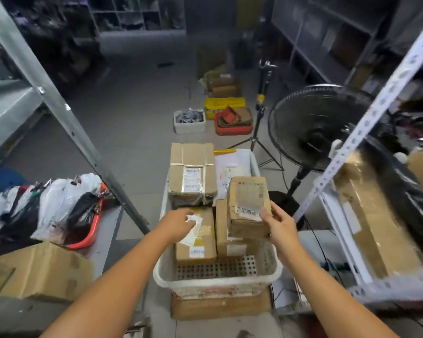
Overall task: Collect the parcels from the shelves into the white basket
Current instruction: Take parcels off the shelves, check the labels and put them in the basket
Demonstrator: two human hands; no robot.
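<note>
Head view: my right hand (279, 222) grips a small parcel (249, 203) by its lower right corner. The thumb lies across the label on the parcel's face and the other fingers are curled behind it. The parcel stands tilted just above the right side of the white basket (217, 282), up and to the left of those fingers, and the rest of it is free of the hand.

My left hand (178, 221) reaches palm down over the near-left part of the basket. Its fingertips (189, 215) are bent onto a crumpled loose label (194, 220) that lies on top of a flat parcel (197, 242). I cannot tell whether they pinch the label or only touch it. That parcel sits directly beneath and just ahead of the fingers.

Beyond both hands a big parcel (193, 170) fills the far end of the basket, with a white mailer (232, 167) beside it. A fan (314, 123) stands well to the right of my right-hand fingers.
</note>
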